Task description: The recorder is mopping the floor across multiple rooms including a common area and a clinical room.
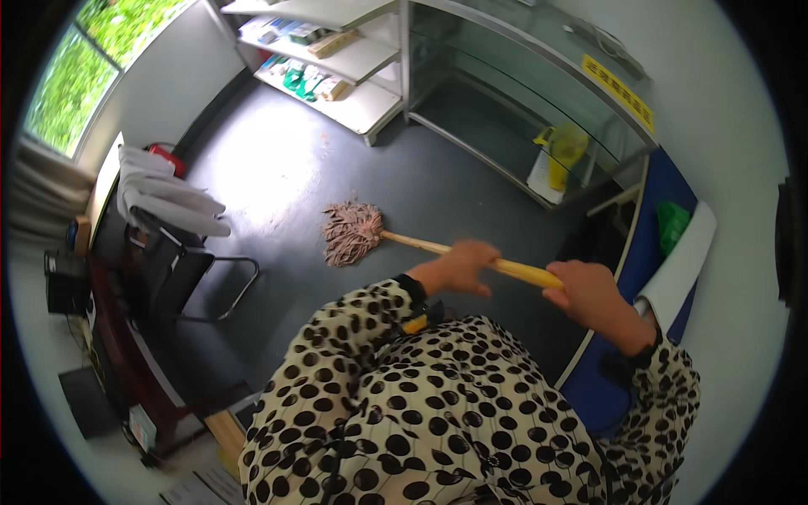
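A string mop lies across the view, its pinkish-grey mop head [353,233] spread on the dark grey floor [404,170]. From it the yellowish mop handle [524,270] runs right towards my body. My right hand [584,290] is closed around the handle's near end. Farther down the shaft is my left hand [457,268], slightly blurred. Its fingers lie loosely over the handle, with the thumb held apart below. The fingers hide a short stretch of the shaft.
A black chair [183,278] with grey cloth [158,189] over it stands left. White shelves [372,117] hold packages at the back. Beside them is a glass cabinet [467,136] containing a yellow bag [565,151]. A blue-topped table [593,391] runs along my right.
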The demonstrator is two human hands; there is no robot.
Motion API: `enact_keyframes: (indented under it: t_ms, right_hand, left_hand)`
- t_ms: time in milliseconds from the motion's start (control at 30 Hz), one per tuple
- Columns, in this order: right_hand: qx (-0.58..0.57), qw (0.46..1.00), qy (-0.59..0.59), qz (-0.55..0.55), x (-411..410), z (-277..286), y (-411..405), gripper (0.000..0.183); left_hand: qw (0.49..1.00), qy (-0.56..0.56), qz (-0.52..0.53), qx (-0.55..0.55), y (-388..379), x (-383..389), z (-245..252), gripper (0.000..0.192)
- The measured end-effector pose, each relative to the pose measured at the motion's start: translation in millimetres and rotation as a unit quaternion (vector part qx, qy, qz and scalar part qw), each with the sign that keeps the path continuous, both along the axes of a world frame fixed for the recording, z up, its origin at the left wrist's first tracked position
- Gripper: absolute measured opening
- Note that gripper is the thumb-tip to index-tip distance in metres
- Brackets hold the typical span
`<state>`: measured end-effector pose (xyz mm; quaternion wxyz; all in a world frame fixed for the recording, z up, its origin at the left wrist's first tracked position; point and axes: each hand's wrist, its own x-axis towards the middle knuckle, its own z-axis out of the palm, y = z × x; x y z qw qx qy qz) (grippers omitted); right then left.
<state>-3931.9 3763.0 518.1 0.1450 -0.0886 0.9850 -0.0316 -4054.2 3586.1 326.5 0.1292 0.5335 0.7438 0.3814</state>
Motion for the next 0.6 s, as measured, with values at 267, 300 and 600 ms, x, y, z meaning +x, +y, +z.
enact_keyframes:
  t_ms: [267, 300, 600]
  right_hand:
    - [0.031, 0.996, -0.051, -0.072, 24, -25, 32, 0.031]
    - [0.051, 0.991, -0.077, -0.095, 26, -33, 37, 0.033]
    - [-0.141, 0.860, -0.391, -0.296, 68, -4, 44, 0.045]
  left_hand:
    - [0.988, -0.148, 0.029, -0.024, 74, 24, -66, 0.022]
    - [0.988, -0.133, 0.002, -0.075, 84, 29, -75, 0.019]
    - [0.929, -0.164, -0.258, -0.208, 98, 68, -45, 0.020]
